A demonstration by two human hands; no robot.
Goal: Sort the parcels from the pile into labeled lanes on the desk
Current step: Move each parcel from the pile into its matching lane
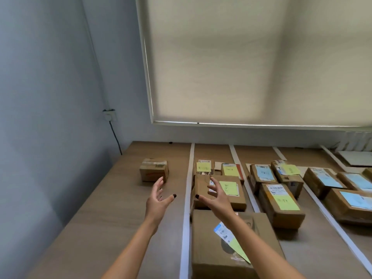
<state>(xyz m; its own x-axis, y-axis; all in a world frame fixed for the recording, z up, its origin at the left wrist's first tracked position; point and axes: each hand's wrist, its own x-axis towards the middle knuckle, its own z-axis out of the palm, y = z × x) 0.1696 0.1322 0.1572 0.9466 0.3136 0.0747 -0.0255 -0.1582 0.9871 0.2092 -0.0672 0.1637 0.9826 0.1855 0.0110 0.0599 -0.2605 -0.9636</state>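
Pale grey walls and a drawn cream blind (251, 63) back a long wooden worktop (112, 208) that white tape strips (186, 198) split into lanes running away from the person, presumably so each group of parcels keeps to its own strip. Most of the cardboard parcels already lie in the lanes to the right of the first strip, packed close and carrying yellow or blue notes face up, which would let a lane be read at a glance; the writing is too blurred to make out. Nearest the camera in the second lane sits a big box (231, 244) with a white label and a yellow slip, and beyond it a flat box (219, 191) with a yellow note. Alone in the leftmost lane, well apart from the rest, stands a small box (154, 169). Both bare arms reach forward above the worktop: the left hand (159, 197) hangs near the small box with fingers spread and palm turned inward, holding nothing, and the right hand (216, 195) hovers over the flat box, likewise spread and empty. Palms facing each other suggest a two-sided grasp being readied, though on which box is unclear.
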